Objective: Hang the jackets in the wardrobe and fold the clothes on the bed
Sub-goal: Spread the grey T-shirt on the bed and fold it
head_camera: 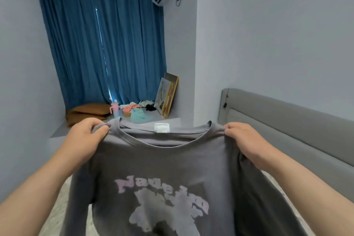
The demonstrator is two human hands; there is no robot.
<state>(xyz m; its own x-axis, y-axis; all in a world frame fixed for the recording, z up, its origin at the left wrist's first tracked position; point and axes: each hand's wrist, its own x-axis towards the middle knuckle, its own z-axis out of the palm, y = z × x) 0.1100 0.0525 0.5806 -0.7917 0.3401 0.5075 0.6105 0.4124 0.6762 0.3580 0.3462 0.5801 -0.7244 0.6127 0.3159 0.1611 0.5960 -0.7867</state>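
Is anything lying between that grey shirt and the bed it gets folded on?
Nothing visible. The left hand and right hand hold the grey shirt over the bed; the shirt itself hides most of the bedding.

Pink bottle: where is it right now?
Head view, left of centre: the pink bottle stands on the window ledge, between the brown cushion and clothes pile.

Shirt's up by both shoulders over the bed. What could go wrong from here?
1. The left hand and right hand each pinch only a small fold of the shirt beside the collar; if one grip slips, it may drop crooked.
2. The sleeves hang loose, so they might bunch under the body when it goes down on the bed.
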